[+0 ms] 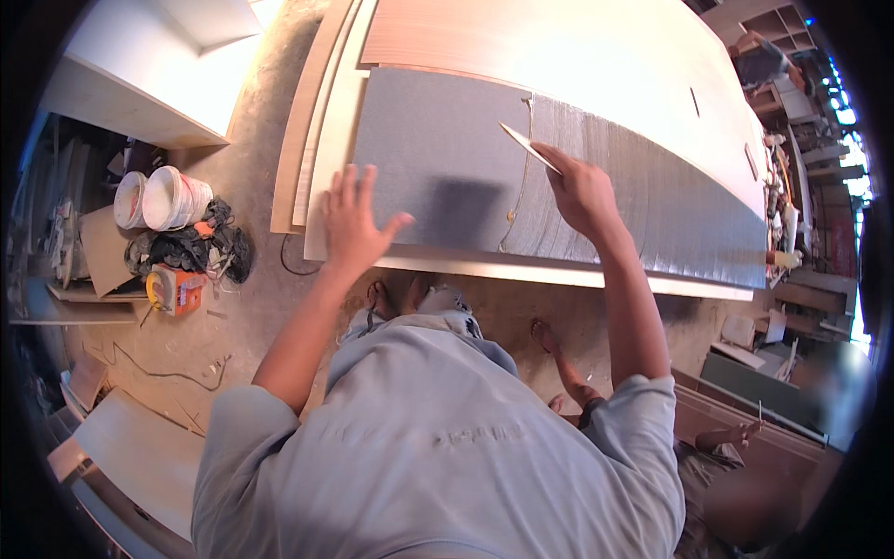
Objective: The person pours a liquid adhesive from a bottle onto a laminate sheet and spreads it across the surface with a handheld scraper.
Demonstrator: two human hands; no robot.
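Note:
A long dark grey sheet [438,112] lies on a stack of boards in front of me. Its right part carries a wet-looking, ridged coating [633,168], while the left part is matte and smooth. A wavy edge with small yellowish lumps divides the two. My left hand [352,224] rests flat at the sheet's left near corner, fingers spread. In my right hand [585,194] is a thin, pale, flat spreader [526,144], gripped at one end and tilted over the wavy edge. Whether its edge touches the sheet, I cannot tell.
White buckets [177,197], black bags [186,250] and an orange container [177,291] stand on the floor at left. A white cabinet [149,74] is at upper left. Another person [717,484] sits at lower right. Wood offcuts [819,238] line the right side.

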